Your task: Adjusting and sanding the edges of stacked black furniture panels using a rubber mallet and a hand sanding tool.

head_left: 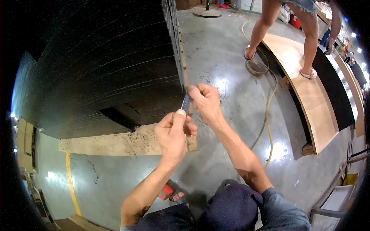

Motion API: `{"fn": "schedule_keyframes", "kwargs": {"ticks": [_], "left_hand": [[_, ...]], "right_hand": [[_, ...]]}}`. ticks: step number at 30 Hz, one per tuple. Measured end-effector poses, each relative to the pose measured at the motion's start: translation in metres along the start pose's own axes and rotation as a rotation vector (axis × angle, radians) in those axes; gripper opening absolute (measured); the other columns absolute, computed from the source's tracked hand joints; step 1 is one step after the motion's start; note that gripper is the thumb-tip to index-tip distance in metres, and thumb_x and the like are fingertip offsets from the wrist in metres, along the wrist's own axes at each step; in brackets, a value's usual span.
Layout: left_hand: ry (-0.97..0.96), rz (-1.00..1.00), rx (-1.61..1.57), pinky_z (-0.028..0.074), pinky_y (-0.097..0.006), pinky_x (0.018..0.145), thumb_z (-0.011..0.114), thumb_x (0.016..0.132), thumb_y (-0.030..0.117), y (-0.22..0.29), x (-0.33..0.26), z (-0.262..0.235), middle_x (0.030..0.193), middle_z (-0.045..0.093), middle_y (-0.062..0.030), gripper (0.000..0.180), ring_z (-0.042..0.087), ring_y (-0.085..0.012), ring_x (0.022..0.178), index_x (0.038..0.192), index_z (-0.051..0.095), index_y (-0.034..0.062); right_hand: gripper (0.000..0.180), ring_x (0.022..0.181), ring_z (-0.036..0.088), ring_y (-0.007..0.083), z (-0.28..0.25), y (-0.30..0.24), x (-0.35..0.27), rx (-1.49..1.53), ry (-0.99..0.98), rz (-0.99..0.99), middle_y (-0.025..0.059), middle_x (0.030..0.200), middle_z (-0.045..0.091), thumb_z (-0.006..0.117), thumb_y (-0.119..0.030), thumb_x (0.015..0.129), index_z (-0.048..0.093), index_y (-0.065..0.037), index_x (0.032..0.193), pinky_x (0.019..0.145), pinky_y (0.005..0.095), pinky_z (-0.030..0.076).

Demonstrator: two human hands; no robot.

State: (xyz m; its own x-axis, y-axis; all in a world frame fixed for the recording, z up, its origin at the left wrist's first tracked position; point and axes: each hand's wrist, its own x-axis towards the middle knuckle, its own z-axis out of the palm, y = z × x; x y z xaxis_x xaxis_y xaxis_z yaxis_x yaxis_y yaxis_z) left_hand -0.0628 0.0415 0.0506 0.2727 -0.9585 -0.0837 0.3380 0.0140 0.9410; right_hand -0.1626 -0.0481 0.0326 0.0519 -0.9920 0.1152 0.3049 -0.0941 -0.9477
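Observation:
Between my hands is a short, narrow dark strip (186, 102) with a pale edge and marks across it, like a snap-off knife blade. My left hand (172, 134) pinches its lower end between thumb and fingers. The fingertips of my right hand (205, 101) are closed at its upper end, slightly blurred. Both hands are in front of the right corner of a big stack of black sheets (115, 77), whose layered edges show on the right side. Below the stack's front edge sticks out a pale wooden board (111, 144) with dark crumbs on it.
At right, another person (308, 38) in sandals stands on curved light-brown sheets (304, 81) resting on wooden blocks (307, 149). A yellowish hose (268, 127) snakes over the grey floor. A round stand base (207, 12) is at the back. Something red (165, 192) lies by my foot.

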Motion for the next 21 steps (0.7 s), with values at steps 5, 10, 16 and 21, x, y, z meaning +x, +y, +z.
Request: {"fn": "schedule_keyframes", "kwargs": {"ticks": [5, 10, 16, 21], "left_hand": [[-0.04, 0.105, -0.006, 0.047, -0.025, 0.051, 0.057, 0.098, 0.021, 0.006, -0.002, 0.005, 0.063, 0.064, -0.0088, 0.029, 0.059, -0.0128, 0.052, 0.08, 0.063, -0.0014], [-0.011, 0.077, -0.022, 0.046, -0.025, 0.051, 0.056, 0.098, 0.022, 0.007, 0.001, 0.009, 0.063, 0.064, -0.0091, 0.03, 0.059, -0.0133, 0.052, 0.08, 0.063, -0.0007], [0.022, -0.037, -0.022, 0.045, -0.024, 0.051, 0.056, 0.098, 0.02, -0.007, 0.0, 0.007, 0.064, 0.064, -0.0089, 0.028, 0.059, -0.0127, 0.051, 0.08, 0.063, -0.0006], [-0.019, 0.11, -0.023, 0.046, -0.024, 0.051, 0.056, 0.098, 0.021, 0.0, -0.003, 0.009, 0.065, 0.065, -0.0093, 0.03, 0.059, -0.0125, 0.053, 0.081, 0.062, -0.0021]], "right_hand": [[0.033, 0.047, 0.036, 0.0031, 0.005, -0.016, 0.005, 0.003, -0.01, -0.077, -0.0048, 0.053, 0.045, 0.063, -0.014, 0.091, 0.052, -0.006, 0.061, 0.042, 0.0235, 0.025], [0.034, 0.047, 0.035, 0.0031, 0.007, -0.022, 0.01, -0.014, -0.039, -0.054, -0.0053, 0.053, 0.044, 0.063, -0.015, 0.091, 0.051, -0.006, 0.061, 0.042, 0.024, 0.025], [0.035, 0.045, 0.035, 0.0035, -0.007, 0.003, -0.002, -0.025, -0.002, 0.097, -0.0048, 0.05, 0.043, 0.064, -0.016, 0.089, 0.051, -0.005, 0.059, 0.041, 0.0245, 0.024], [0.034, 0.046, 0.035, 0.0035, 0.004, -0.022, 0.008, -0.012, -0.043, -0.071, -0.0053, 0.051, 0.042, 0.063, -0.016, 0.09, 0.052, -0.005, 0.06, 0.042, 0.0242, 0.024]]}}
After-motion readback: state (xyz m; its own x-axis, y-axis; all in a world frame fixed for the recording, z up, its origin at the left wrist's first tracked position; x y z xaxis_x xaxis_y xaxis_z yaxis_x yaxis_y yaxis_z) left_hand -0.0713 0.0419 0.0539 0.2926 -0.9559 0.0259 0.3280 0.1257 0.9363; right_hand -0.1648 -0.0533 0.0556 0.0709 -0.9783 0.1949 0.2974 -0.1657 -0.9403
